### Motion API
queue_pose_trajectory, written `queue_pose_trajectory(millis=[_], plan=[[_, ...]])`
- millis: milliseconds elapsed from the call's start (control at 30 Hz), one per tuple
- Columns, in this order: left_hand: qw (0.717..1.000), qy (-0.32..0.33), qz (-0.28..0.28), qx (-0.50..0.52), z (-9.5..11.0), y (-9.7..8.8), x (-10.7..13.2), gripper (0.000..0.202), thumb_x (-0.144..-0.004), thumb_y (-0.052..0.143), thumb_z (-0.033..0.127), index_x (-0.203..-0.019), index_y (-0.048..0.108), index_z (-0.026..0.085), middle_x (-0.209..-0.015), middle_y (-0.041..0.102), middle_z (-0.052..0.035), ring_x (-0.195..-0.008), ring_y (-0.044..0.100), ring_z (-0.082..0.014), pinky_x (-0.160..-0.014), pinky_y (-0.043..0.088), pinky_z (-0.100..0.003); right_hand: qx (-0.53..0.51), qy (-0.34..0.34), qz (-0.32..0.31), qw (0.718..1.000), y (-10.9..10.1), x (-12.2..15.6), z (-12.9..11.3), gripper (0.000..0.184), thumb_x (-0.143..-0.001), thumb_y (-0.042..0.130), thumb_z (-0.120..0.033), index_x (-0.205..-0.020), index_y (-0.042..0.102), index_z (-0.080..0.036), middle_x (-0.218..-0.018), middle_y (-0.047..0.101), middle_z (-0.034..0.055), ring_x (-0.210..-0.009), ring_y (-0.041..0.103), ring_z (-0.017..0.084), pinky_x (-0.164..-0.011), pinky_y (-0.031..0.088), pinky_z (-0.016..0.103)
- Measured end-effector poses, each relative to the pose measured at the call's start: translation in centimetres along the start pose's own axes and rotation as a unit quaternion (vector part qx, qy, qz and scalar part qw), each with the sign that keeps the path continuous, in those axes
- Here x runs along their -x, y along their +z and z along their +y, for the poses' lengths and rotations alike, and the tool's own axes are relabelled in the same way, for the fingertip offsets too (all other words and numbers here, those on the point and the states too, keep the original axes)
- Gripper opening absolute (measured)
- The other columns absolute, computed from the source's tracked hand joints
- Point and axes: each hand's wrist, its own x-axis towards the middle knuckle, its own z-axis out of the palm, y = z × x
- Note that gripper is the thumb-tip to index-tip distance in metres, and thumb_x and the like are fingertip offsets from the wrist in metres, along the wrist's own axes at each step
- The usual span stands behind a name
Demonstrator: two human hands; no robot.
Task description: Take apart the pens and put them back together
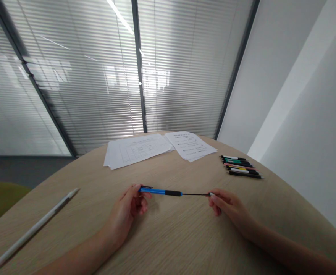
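near the middle of the round wooden table [170, 236], a blue pen [156, 191] with a black grip lies level between the two hands, running from 9 o'clock to 3 o'clock. the left hand [129, 208] is at the pen's 9 o'clock end, thumb and fingertips closed in a pinch on the blue barrel by its clip, the other fingers curled under. the right hand [228, 206] is at the 3 o'clock end, closed in a fine pinch on the tip of a thin dark refill [195, 194] that comes out of the black grip. both forearms reach in from 6 o'clock, low over the wood. at 12 o'clock from the pen lie two stacks of printed sheets, a wider stack [136, 149] and a smaller stack [191, 146], touching at one corner. at 2 o'clock a row of pens [241, 167] lies side by side, well apart from the right hand. at 8 o'clock a long white pen [33, 229] lies alone near the table's edge.
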Motion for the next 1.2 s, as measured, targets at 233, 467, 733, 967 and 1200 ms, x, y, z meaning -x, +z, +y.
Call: queue_pose_trajectory(millis=[233,467,733,967,1200], plan=[[0.998,-0.023,0.053,0.037,0.3,-0.3,-0.4,0.027,-0.074,0.043,0.025,-0.051,0.051,0.014,-0.043,0.053,0.0002,-0.034,0.044,-0.0073,-0.033,0.035,-0.016,-0.013,0.016,0.046,0.999,-0.3,-0.5,0.9,0.036,-0.072,0.048,-0.05,-0.061,0.052,-0.016,-0.049,0.046,-0.0024,-0.044,0.042,0.01,-0.045,0.035,0.023],[1.0,-0.003,0.012,-0.015,-0.1,-0.1,-0.1,0.018,-0.068,0.055,0.029,-0.057,0.05,0.015,-0.042,0.053,0.0026,-0.038,0.047,-0.0088,-0.036,0.036,-0.017,0.175,-0.067,-0.002,0.982,-0.2,-0.7,2.3,0.018,-0.074,0.05,-0.029,-0.082,0.062,-0.018,-0.062,0.052,0.0002,-0.052,0.047,0.012,-0.05,0.038,0.024],[0.984,-0.041,-0.1,-0.14,-0.1,0.9,1.3,0.022,-0.073,0.053,0.034,-0.071,0.06,0.013,-0.064,0.065,-0.0027,-0.054,0.057,-0.0132,-0.048,0.045,-0.02,0.35,-0.208,-0.052,0.912,-0.1,-0.2,2.0,0.02,-0.075,0.049,-0.015,-0.088,0.063,-0.019,-0.084,0.056,0.0075,-0.081,0.05,0.019,-0.072,0.041,0.031],[0.951,-0.047,-0.213,-0.219,-0.7,1.2,1.9,0.032,-0.072,0.052,0.046,-0.072,0.056,0.015,-0.063,0.065,-0.0036,-0.053,0.059,-0.015,-0.052,0.048,-0.026,0.4,-0.258,-0.072,0.877,0.5,0.3,1.4,0.021,-0.08,0.046,-0.017,-0.092,0.062,-0.02,-0.086,0.057,0.008,-0.081,0.05,0.019,-0.072,0.041,0.032],[0.961,-0.075,-0.178,-0.197,-0.6,1.0,1.1,0.022,-0.071,0.057,0.036,-0.068,0.055,0.014,-0.059,0.064,-0.0011,-0.055,0.06,-0.0127,-0.053,0.048,-0.021,0.411,-0.272,-0.056,0.868,0.6,0.4,1.4,0.02,-0.078,0.047,-0.015,-0.091,0.062,-0.02,-0.085,0.058,0.0068,-0.081,0.051,0.018,-0.072,0.042,0.032]])
